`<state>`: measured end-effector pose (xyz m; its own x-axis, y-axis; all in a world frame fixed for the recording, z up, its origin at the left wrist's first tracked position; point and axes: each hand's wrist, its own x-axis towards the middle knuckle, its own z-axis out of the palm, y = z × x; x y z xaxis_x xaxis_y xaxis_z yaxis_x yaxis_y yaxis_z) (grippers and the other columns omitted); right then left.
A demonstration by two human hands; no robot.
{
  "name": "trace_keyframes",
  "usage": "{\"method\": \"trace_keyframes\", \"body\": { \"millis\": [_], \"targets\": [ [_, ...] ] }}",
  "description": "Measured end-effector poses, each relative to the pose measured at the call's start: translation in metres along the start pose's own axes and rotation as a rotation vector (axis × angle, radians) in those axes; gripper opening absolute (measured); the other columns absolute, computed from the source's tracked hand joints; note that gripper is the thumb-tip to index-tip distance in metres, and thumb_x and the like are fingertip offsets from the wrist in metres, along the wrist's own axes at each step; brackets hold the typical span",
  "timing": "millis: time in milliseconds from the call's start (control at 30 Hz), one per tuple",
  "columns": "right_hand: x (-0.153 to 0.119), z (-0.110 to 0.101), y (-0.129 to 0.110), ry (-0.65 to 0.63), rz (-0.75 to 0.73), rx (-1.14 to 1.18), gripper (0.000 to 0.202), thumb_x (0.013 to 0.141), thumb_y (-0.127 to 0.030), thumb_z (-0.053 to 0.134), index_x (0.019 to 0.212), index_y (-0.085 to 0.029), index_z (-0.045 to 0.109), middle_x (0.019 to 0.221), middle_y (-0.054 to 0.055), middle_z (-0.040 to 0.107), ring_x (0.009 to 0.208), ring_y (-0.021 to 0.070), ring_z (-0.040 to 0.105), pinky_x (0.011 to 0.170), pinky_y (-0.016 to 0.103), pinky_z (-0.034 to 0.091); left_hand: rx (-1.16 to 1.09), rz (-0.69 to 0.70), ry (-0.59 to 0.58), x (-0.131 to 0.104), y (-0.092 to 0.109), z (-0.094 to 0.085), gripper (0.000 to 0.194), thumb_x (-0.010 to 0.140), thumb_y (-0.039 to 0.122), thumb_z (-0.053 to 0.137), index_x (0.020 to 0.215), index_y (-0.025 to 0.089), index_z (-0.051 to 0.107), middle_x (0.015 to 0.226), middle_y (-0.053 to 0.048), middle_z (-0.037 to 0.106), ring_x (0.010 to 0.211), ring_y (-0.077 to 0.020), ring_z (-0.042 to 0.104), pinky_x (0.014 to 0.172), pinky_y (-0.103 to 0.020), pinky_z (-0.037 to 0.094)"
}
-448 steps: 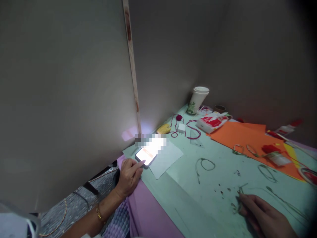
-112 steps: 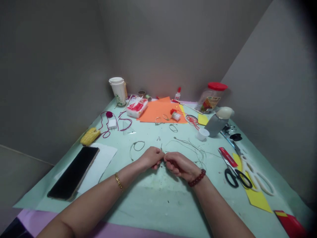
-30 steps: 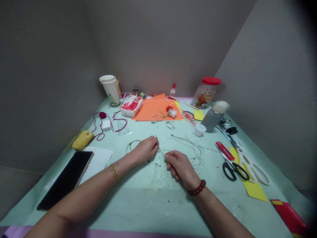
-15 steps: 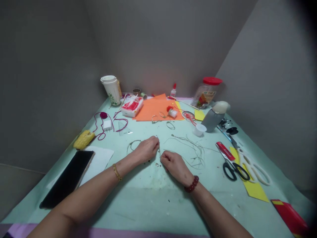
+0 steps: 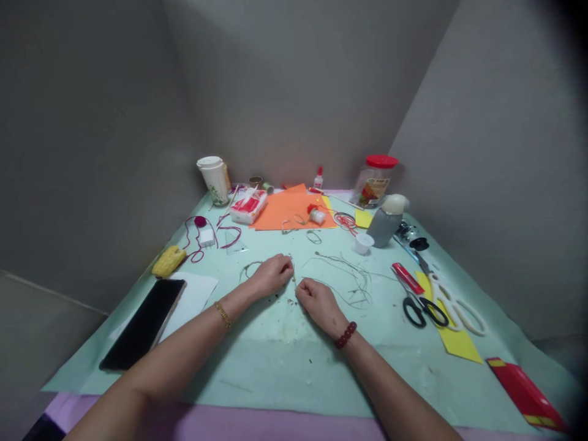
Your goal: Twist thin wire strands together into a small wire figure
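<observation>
My left hand is closed in a pinch at the middle of the table. A thin cord with small bits on it runs from its fingertips toward my right hand, whose fingers are curled closed around the lower end. Just under the cord lie a few tiny beads or scraps. Behind my left hand is a looped cord, partly covered by the hand. To the right of my hands, several loose thin cords spread over the green cloth.
Black-handled scissors, white-handled scissors and a red lighter-like piece lie right. A grey bottle and small clear cup stand behind. At left are a phone and yellow sponge-like piece. Orange paper lies at the back.
The view has shifted slightly, so the table things appear a little lower and closer together. Both hands keep their hold on the cord, almost in the same place.
</observation>
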<state>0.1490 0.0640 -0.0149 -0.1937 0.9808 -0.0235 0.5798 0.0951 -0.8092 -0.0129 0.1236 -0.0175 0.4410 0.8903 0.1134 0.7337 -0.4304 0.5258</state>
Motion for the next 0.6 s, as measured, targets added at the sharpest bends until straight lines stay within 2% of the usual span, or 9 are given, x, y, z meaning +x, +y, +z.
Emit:
{"method": "trace_keyframes", "body": {
  "millis": [100, 267, 333, 400, 433, 467, 500, 533, 600],
  "targets": [
    [-0.001, 0.000, 0.001, 0.002, 0.026, 0.041, 0.019, 0.077, -0.019, 0.044, 0.059, -0.020, 0.049, 0.049, -0.003, 0.053, 0.051, 0.0120, 0.046, 0.053, 0.023, 0.031, -0.051, -0.005, 0.049, 0.003, -0.008, -0.006, 0.017, 0.083, 0.024, 0.044, 0.080, 0.018, 0.059, 0.078, -0.002, 0.058, 0.074, -0.0153, 0.052, 0.068, -0.026, 0.039],
    [-0.001, 0.000, 0.001, 0.008, 0.045, 0.067, 0.018, 0.076, -0.019, 0.045, 0.059, -0.019, 0.052, 0.049, -0.002, 0.056, 0.051, 0.0117, 0.048, 0.055, 0.022, 0.033, -0.040, -0.168, 0.051, -0.004, -0.014, -0.026, 0.022, 0.080, 0.028, 0.051, 0.092, 0.016, 0.065, 0.086, -0.005, 0.061, 0.078, -0.0174, 0.055, 0.074, -0.029, 0.043],
    [0.000, -0.001, -0.001, 0.000, 0.054, 0.082, 0.018, 0.075, -0.019, 0.045, 0.059, -0.019, 0.053, 0.049, -0.002, 0.057, 0.051, 0.0115, 0.048, 0.055, 0.022, 0.033, 0.023, -0.184, 0.196, -0.013, -0.008, -0.032, 0.026, 0.079, 0.030, 0.053, 0.099, 0.017, 0.064, 0.101, -0.008, 0.061, 0.091, -0.0201, 0.054, 0.081, -0.032, 0.042],
    [0.000, -0.002, -0.002, -0.013, 0.071, 0.097, 0.017, 0.075, -0.018, 0.045, 0.059, -0.018, 0.053, 0.049, -0.001, 0.057, 0.050, 0.0110, 0.048, 0.054, 0.022, 0.033, 0.006, -0.257, 0.295, -0.022, 0.003, -0.030, 0.023, 0.083, 0.031, 0.047, 0.089, 0.016, 0.064, 0.089, -0.007, 0.063, 0.084, -0.0192, 0.055, 0.075, -0.030, 0.042],
    [0.000, -0.002, -0.003, -0.018, 0.081, 0.105, 0.017, 0.075, -0.018, 0.046, 0.060, -0.018, 0.053, 0.048, -0.001, 0.057, 0.049, 0.0107, 0.047, 0.053, 0.022, 0.033, -0.077, -0.307, 0.210, -0.026, 0.008, -0.027, 0.024, 0.083, 0.032, 0.045, 0.080, 0.016, 0.064, 0.076, -0.004, 0.062, 0.071, -0.0164, 0.054, 0.066, -0.028, 0.041],
    [0.000, -0.002, -0.003, -0.021, 0.090, 0.117, 0.017, 0.075, -0.019, 0.046, 0.060, -0.018, 0.053, 0.048, -0.002, 0.057, 0.048, 0.0103, 0.046, 0.053, 0.021, 0.033, -0.205, -0.369, 0.052, -0.027, 0.013, -0.021, 0.025, 0.082, 0.032, 0.047, 0.072, 0.016, 0.062, 0.064, -0.002, 0.059, 0.058, -0.0134, 0.049, 0.056, -0.025, 0.038],
    [0.000, -0.002, -0.003, -0.021, 0.100, 0.131, 0.017, 0.075, -0.019, 0.046, 0.060, -0.018, 0.053, 0.048, -0.002, 0.056, 0.046, 0.0098, 0.045, 0.052, 0.021, 0.032, -0.364, -0.431, -0.127, -0.028, 0.017, -0.015, 0.026, 0.080, 0.034, 0.048, 0.068, 0.015, 0.061, 0.059, -0.001, 0.058, 0.048, -0.0107, 0.043, 0.049, -0.024, 0.034],
    [0.000, -0.002, -0.002, -0.018, 0.107, 0.149, 0.017, 0.075, -0.020, 0.046, 0.060, -0.018, 0.053, 0.047, -0.003, 0.056, 0.045, 0.0093, 0.044, 0.051, 0.021, 0.032, -0.527, -0.476, -0.237, -0.027, 0.021, -0.009, 0.027, 0.080, 0.036, 0.049, 0.067, 0.015, 0.060, 0.058, -0.001, 0.058, 0.042, -0.0085, 0.038, 0.045, -0.023, 0.030],
    [0.001, -0.001, -0.001, -0.009, 0.118, 0.191, 0.018, 0.077, -0.022, 0.046, 0.062, -0.018, 0.053, 0.047, -0.004, 0.054, 0.043, 0.0086, 0.041, 0.049, 0.020, 0.032, -0.753, -0.555, -0.283, -0.022, 0.025, 0.002, 0.027, 0.077, 0.037, 0.053, 0.063, 0.015, 0.057, 0.053, 0.001, 0.055, 0.037, -0.0061, 0.033, 0.040, -0.022, 0.025]
  ]
}}
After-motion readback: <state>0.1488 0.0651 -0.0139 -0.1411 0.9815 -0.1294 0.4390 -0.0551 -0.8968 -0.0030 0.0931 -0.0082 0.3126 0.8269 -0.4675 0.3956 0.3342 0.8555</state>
